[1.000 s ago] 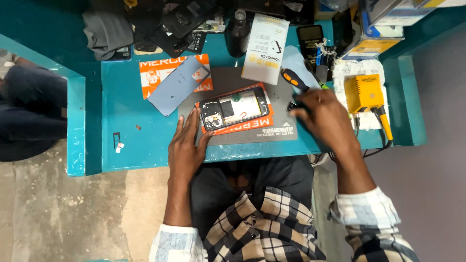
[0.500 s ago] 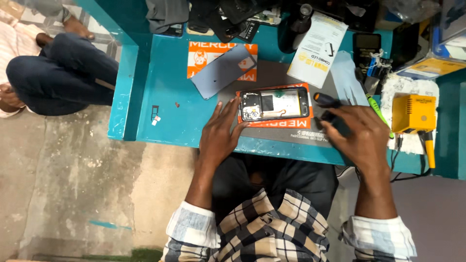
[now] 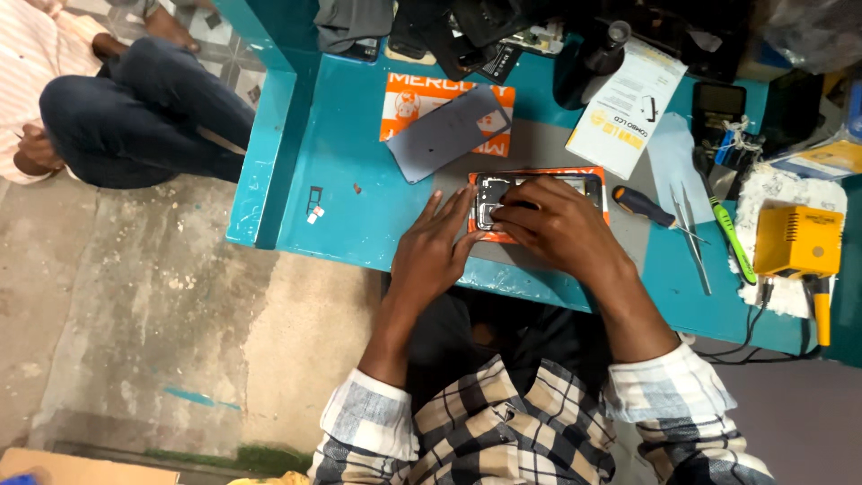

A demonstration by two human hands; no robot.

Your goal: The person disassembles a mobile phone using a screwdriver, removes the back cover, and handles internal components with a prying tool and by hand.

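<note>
An opened phone with an orange rim lies on a grey mat, its insides facing up. My right hand covers most of it, fingers curled onto the upper left of its inside. Whether the fingertips pinch a small part is hidden. My left hand rests flat with fingers spread, its fingertips against the phone's left edge. A screwdriver with a dark and orange handle lies on the mat just right of my right hand, untouched.
A grey back cover lies on an orange sheet behind the phone. Tweezers, a green tool, a yellow box device and a white packet sit to the right. Another person sits on the floor beside the teal table.
My right hand has left the screwdriver at the right and moved left onto the phone. My left hand stays at the phone's left edge. The camera view has shifted.
</note>
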